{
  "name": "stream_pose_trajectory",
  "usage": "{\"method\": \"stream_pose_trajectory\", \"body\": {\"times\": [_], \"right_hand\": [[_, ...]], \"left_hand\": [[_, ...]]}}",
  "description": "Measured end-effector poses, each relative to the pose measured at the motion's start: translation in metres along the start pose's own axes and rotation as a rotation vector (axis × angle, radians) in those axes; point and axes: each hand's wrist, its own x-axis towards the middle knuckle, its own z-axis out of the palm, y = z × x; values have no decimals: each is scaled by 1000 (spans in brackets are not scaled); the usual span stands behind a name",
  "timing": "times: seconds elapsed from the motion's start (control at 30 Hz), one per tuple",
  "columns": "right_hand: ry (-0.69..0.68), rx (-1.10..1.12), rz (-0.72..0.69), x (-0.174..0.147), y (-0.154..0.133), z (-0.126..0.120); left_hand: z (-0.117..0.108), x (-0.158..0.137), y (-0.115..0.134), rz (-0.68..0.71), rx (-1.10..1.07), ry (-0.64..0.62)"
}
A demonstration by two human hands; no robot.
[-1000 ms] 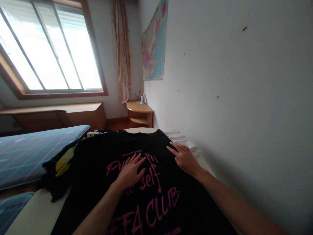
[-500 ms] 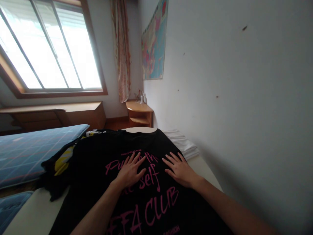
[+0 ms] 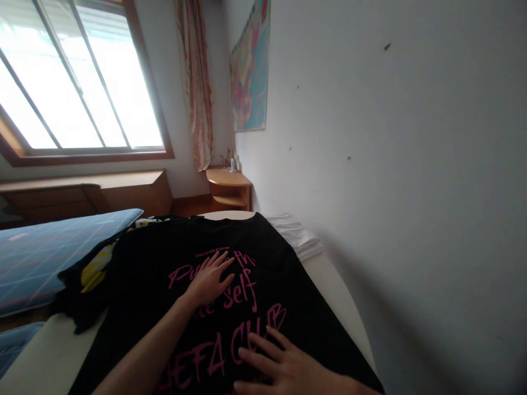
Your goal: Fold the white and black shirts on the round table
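A black T-shirt [image 3: 263, 247] with pink lettering lies spread out before me on a pale, round-edged table [image 3: 348, 299]. Flat on its upper lettering rests my left hand [image 3: 209, 280], fingers stretched out. My right hand [image 3: 284, 362] is lower down, over the large pink letters near the bottom of the view, its fingers spread. Whether the right palm touches the cloth I cannot tell. Neither hand grips anything.
Beside the T-shirt on the left lies a black, yellow and white garment [image 3: 94, 269]. A blue checked mattress [image 3: 61, 247] is farther left. Folded white cloth [image 3: 294, 233] sits at the table's right edge, near the wall [image 3: 391, 192]. A corner shelf [image 3: 228, 178] stands behind.
My right hand has slid from the shirt's upper right down toward me, onto the lower lettering. The left hand stays on the upper print. The view has turned slightly right.
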Motion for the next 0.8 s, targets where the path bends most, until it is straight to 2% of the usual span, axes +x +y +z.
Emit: {"method": "stream_pose_trajectory", "body": {"times": [0.07, 0.13, 0.27, 0.33, 0.4, 0.47, 0.53, 0.6, 0.7, 0.8], "right_hand": [[27, -11, -39, -2, -3, 13], [36, 44, -14, -3, -4, 17], [-9, 220, 19, -6, -7, 2], [23, 267, 78, -9, -3, -12], [129, 233, 288, -13, 9, -26], [265, 116, 597, -21, 29, -35], [393, 15, 846, -30, 56, -40], [448, -61, 1035, -39, 81, -39], [421, 5, 1149, -48, 104, -34], [411, 139, 1132, -47, 109, -33]], "left_hand": [[-5, -2, 5, 53, 9, 69], [-9, -4, 14, 106, 32, 111], [-13, -10, 43, 109, 49, 76], [-11, -15, 59, 109, 19, 32], [-6, -20, 71, 118, -9, -44], [-2, -23, 78, 117, -21, -121], [0, -24, 80, 108, -26, -157], [0, -22, 81, 107, -28, -154], [-1, -15, 84, 94, -30, -90], [-1, -1, 91, 42, -83, -8]]}}
